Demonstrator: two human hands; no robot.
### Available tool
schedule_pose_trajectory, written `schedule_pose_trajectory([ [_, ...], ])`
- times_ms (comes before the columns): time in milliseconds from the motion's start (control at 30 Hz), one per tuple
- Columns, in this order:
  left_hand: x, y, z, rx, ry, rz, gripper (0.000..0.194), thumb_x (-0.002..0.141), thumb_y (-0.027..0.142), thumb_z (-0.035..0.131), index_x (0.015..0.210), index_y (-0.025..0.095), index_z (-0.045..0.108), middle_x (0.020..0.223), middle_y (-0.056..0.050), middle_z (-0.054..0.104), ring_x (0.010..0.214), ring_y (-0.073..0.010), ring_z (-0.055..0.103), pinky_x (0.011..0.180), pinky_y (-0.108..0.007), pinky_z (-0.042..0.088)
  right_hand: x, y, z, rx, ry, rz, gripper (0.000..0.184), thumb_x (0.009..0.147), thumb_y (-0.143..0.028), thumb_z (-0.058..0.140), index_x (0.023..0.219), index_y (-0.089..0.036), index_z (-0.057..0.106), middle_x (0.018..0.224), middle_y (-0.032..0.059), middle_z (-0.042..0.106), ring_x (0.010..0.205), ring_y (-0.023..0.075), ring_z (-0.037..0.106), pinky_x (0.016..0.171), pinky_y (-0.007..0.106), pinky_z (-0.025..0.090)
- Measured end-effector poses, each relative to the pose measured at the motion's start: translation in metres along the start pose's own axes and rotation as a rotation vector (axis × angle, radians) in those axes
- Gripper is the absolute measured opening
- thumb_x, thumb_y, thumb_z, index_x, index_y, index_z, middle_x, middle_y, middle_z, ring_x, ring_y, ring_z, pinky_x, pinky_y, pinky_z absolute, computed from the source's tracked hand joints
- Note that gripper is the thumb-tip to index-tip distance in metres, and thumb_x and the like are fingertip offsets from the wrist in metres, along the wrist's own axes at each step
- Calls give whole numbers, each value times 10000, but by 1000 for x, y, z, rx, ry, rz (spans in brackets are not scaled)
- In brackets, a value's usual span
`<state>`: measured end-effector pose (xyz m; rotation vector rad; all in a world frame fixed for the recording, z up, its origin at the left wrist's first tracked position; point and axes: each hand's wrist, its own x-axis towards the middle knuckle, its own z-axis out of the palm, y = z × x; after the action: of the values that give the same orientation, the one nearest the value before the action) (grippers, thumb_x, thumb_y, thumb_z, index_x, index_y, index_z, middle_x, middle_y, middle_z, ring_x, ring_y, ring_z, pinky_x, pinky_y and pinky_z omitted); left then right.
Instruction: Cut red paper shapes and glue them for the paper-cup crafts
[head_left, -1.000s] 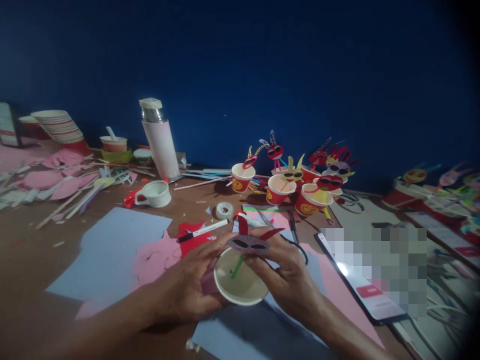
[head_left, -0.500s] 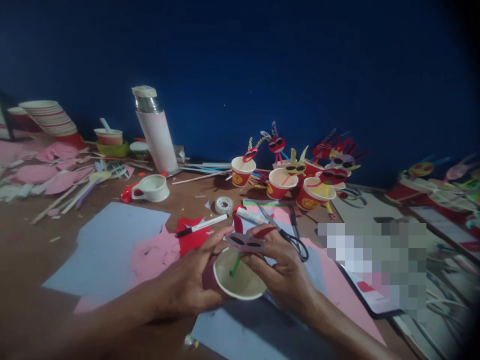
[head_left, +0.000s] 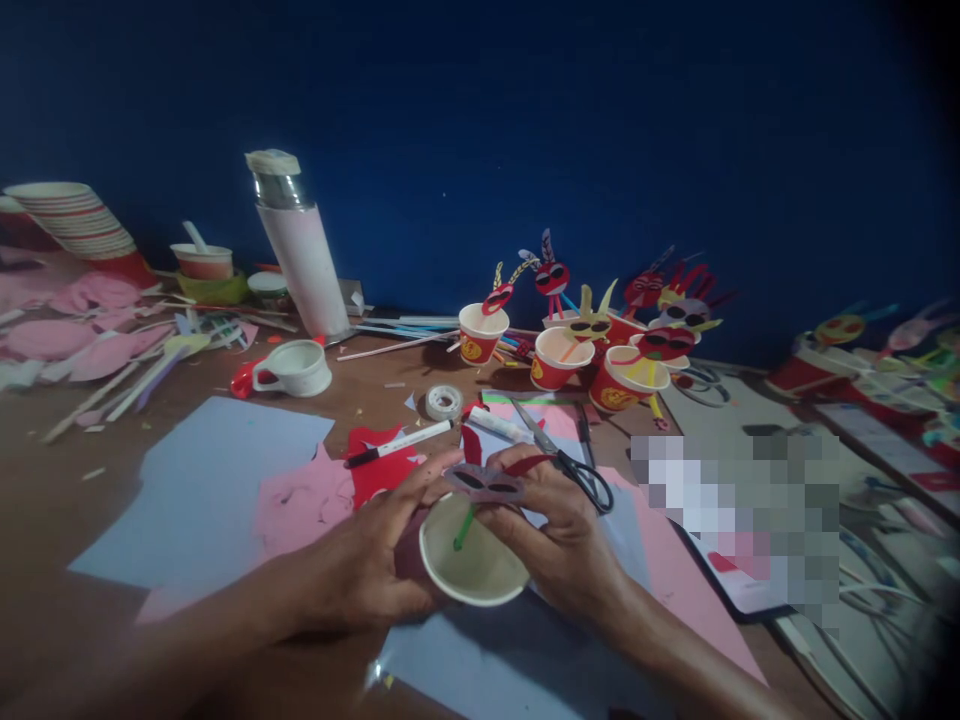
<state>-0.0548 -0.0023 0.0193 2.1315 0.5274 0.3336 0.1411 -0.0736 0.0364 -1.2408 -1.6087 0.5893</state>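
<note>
1. While the head view looks down over the table (head_left: 45, 540), the paper cup (head_left: 484, 565) is between both hands, mouth tipped towards the camera, above a pale sheet (head_left: 480, 665); whether it touches that sheet, I can't tell.
2. Light and thin-walled, I'd judge: it should give under a hard squeeze, so the rim looks the firmest hold.
3. Inside, a green straw (head_left: 463, 528) leads up to a paper face (head_left: 486, 486) with red ears (head_left: 471, 445), and that looks flimsy, easily creased; the straw seems the safer grip.
4. Left hand (head_left: 375, 550): half curled round the cup's left side, thumb below the rim, forearm slanting in low.
5. Right hand (head_left: 555, 520): closed in on the right-hand rim, thumb at the face's lower edge, some fingertips hidden, scissors (head_left: 577, 464) just beyond.
</note>
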Motion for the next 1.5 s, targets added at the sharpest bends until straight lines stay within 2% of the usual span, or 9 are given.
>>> schedule_pose_trajectory([
  [200, -3, -2, -1, -92, 46, -99, 847, 642, 377, 741, 1367, 233, 326, 1341, -122, 455, 1214, -358, 430, 1012, -466, 366, 2, -3, -2, 13, -40, 39, 218, 811, -125, 604, 920, -276, 717, 937, 28, 599, 923, 181, 552, 799, 309, 435],
  [367, 9, 6, 1, -394, 227, -31, 481, 775, 366, 634, 1216, 200, 537, 1286, -113, 517, 1144, -296, 511, 971, -409, 422, 7, -7, -4, -11, -81, 88, 190, 789, -105, 611, 849, -243, 727, 1004, 30, 623, 1000, 198, 548, 865, 334, 422],
  [533, 25, 16, 8, -490, 355, 3, 315, 800, 270, 636, 1112, 233, 619, 1245, -63, 563, 1080, -226, 567, 911, -313, 464, 8, -9, -3, -28, -94, 90, 240, 804, -114, 600, 957, -261, 714, 1025, 34, 634, 1007, 199, 556, 878, 340, 421],
  [700, 29, 13, 13, -534, 387, -5, 223, 811, 269, 630, 1023, 216, 671, 1158, -65, 632, 1028, -224, 601, 811, -277, 496, 5, -7, -1, 47, -58, 60, 236, 820, -113, 576, 983, -235, 695, 1012, 49, 653, 990, 190, 579, 869, 326, 440],
  [800, 28, 8, 15, -502, 415, 7, 210, 814, 273, 630, 1010, 216, 675, 1156, -59, 634, 1035, -219, 597, 830, -277, 487, 2, -6, -8, 76, 44, 37, 186, 823, -163, 576, 973, -216, 672, 1021, 50, 665, 978, 190, 587, 852, 322, 446],
  [900, 27, 6, 17, -502, 442, -2, 221, 811, 270, 636, 1023, 218, 668, 1169, -58, 627, 1016, -212, 605, 835, -280, 486, -4, -8, -22, -41, 115, 153, 155, 830, -214, 560, 952, -211, 657, 989, 42, 671, 940, 188, 594, 775, 294, 453],
  [1000, 25, 4, 19, -494, 462, -17, 236, 821, 254, 626, 1053, 228, 656, 1130, -54, 645, 1014, -207, 607, 850, -287, 482, -17, -12, -36, -181, -25, 364, 133, 820, -237, 560, 907, -221, 660, 898, 16, 688, 834, 179, 614, 672, 262, 445],
  [1133, 23, 1, 21, -481, 476, -2, 216, 828, 246, 618, 1039, 234, 662, 1109, -52, 656, 1030, -210, 603, 872, -301, 478, -34, -16, -38, -202, -248, 471, 108, 806, -225, 557, 832, -206, 660, 790, -3, 691, 747, 161, 621, 657, 249, 431],
  [1500, 23, 7, 19, -472, 434, -13, 237, 846, 250, 599, 1076, 264, 651, 1133, -39, 646, 980, -189, 626, 828, -275, 485, -36, -16, -18, -192, -272, 402, 129, 805, -196, 508, 755, -173, 624, 690, 4, 668, 642, 137, 589, 579, 214, 383],
])
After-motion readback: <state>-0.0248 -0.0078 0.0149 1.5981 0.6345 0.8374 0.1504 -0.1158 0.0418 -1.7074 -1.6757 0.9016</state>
